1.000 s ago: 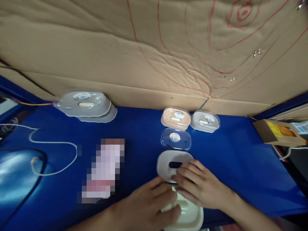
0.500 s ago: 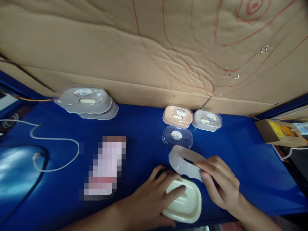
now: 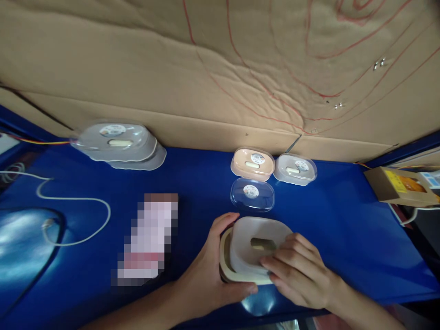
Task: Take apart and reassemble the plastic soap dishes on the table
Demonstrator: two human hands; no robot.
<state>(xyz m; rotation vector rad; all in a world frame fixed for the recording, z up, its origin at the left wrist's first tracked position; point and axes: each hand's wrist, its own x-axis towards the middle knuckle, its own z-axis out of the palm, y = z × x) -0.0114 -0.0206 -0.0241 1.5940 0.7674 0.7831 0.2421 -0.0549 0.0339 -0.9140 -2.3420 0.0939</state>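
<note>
My left hand [image 3: 213, 266] is wrapped round the left side of a cream plastic tray [image 3: 227, 273], its thumb along the near edge. In my right hand [image 3: 304, 270] is a pale grey oval plastic cover [image 3: 243, 240] with a slot in its middle, gripped at its right side near the slot. The cover lies tilted over the tray, leaving the tray's left and near rim showing. My right fingers hide the right end of both pieces. Just beyond them a clear lid [image 3: 252, 195] with a round label lies on the blue table.
Behind stand a peach box [image 3: 240, 167] and a grey box [image 3: 304, 176], both with clear lids. Stacked grey boxes [image 3: 137, 153] are at the back left. A blurred-out pink object [image 3: 147, 236], a white cable [image 3: 92, 198] and a cardboard box [image 3: 381, 188] flank the work area.
My right hand has brought the grey cover down and nearer, over the cream tray. My left hand has gone from reaching across the tray to clasping its left side.
</note>
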